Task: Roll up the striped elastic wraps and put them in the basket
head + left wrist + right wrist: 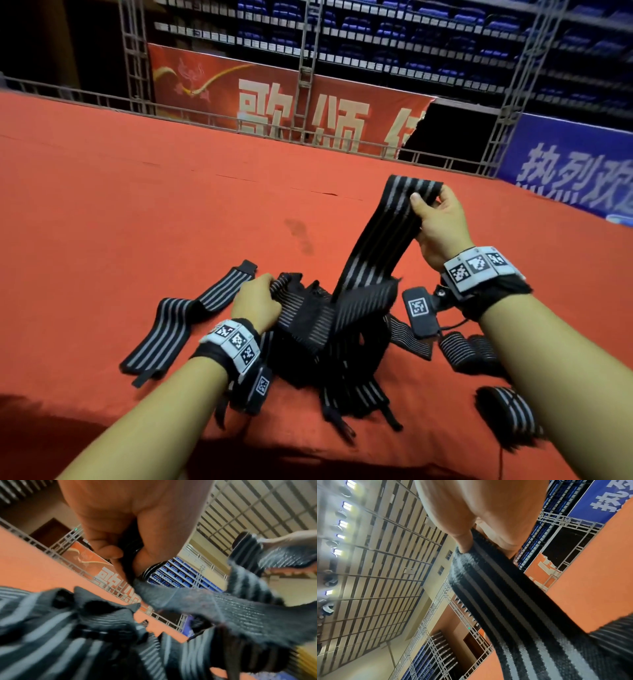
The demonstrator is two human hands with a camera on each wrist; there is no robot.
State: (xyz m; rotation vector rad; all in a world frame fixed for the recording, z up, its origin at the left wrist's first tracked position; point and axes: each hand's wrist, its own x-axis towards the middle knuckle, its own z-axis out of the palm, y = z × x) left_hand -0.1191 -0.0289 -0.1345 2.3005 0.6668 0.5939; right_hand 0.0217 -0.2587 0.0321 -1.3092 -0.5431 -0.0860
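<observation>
A red cloth-covered table point(137, 205) carries a tangled wrap pile point(329, 342) near centre, a flat wrap point(171, 329) left, rolled wraps point(507, 411) right.

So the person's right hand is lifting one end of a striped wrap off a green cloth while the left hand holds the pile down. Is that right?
Nearly. The cloth is orange-red, not green, as the head view shows. The rest holds: the right hand lifts one end of a striped wrap, while the left hand grips the pile.
</observation>
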